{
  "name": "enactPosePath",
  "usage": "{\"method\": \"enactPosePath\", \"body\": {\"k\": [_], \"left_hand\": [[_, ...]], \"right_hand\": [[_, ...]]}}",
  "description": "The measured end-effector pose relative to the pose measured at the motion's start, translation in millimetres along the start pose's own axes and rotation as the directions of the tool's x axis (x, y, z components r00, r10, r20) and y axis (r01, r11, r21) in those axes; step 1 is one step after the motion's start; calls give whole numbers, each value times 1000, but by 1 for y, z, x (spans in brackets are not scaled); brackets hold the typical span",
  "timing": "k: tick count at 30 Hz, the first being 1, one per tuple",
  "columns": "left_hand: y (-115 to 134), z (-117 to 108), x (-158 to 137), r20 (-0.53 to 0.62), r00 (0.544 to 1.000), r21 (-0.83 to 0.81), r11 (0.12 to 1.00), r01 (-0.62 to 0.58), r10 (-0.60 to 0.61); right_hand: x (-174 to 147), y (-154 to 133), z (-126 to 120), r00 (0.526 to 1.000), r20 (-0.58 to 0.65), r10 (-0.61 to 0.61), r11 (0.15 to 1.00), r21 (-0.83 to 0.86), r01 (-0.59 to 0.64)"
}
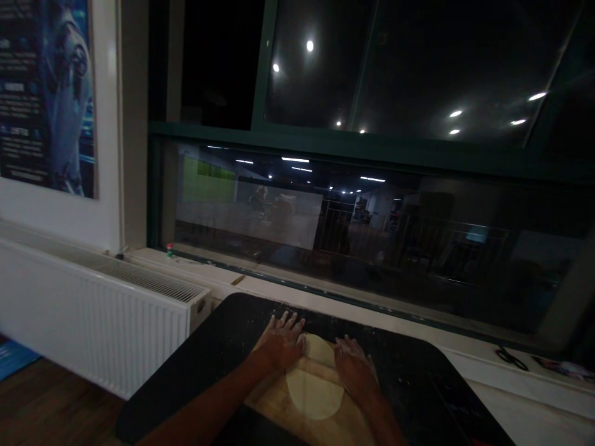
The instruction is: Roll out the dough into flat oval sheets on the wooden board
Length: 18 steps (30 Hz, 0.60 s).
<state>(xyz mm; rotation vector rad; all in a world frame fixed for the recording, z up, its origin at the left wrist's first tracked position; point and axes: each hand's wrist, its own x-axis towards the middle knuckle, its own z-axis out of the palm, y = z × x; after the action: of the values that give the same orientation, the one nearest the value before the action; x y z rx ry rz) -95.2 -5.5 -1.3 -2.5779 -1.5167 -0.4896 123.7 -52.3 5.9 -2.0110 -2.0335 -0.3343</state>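
Observation:
A flat, pale sheet of dough (315, 397) lies on a wooden board (269, 406) on the black table (204, 356). Across the dough runs a rolling pin (320, 370), its middle visible between my hands. My left hand (281, 341) rests on the pin's left end, fingers stretched forward and spread, with white flour on them. On the right end lies my right hand (354, 367), its floury fingers also pointing forward rather than wrapped round. My palms hide both ends of the pin.
Behind the table runs a white window sill (288, 291) below a dark, reflecting window. A white radiator (116, 310) stands at the left. Scissors (511, 358) lie on the sill at the right, and a small green-and-white bottle (170, 250) stands at its left end.

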Motion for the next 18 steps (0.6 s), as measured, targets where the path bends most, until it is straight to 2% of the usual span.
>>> {"method": "enactPosePath", "body": {"k": [4, 7, 9, 10, 12, 14, 16, 18], "left_hand": [[8, -9, -34, -74, 991, 39, 993, -108, 110], [12, -14, -57, -123, 979, 40, 986, -161, 165], [10, -15, -68, -142, 967, 15, 977, -211, 211], [8, -16, -73, -155, 960, 1, 972, -234, 231], [3, -16, -81, -172, 952, -22, 965, -261, 254], [-2, -16, -85, -171, 951, -25, 964, -264, 256], [-3, -16, -85, -157, 947, 0, 959, -284, 280], [-1, -15, -80, -153, 940, 36, 952, -304, 306]], "right_hand": [[-39, -2, -6, 998, -1, -57, 995, -87, 56], [-73, -3, 6, 989, -10, -148, 978, -147, 145], [-93, -6, 24, 977, -101, -189, 972, -160, 172], [-101, -9, 34, 964, -191, -185, 974, -166, 154], [-114, -15, 54, 912, -377, -161, 982, -153, 110], [-120, -19, 67, 859, -491, -149, 987, -128, 98], [-119, -18, 68, 844, -511, -162, 986, -124, 114], [-110, -11, 56, 876, -444, -190, 980, -143, 140]]}}
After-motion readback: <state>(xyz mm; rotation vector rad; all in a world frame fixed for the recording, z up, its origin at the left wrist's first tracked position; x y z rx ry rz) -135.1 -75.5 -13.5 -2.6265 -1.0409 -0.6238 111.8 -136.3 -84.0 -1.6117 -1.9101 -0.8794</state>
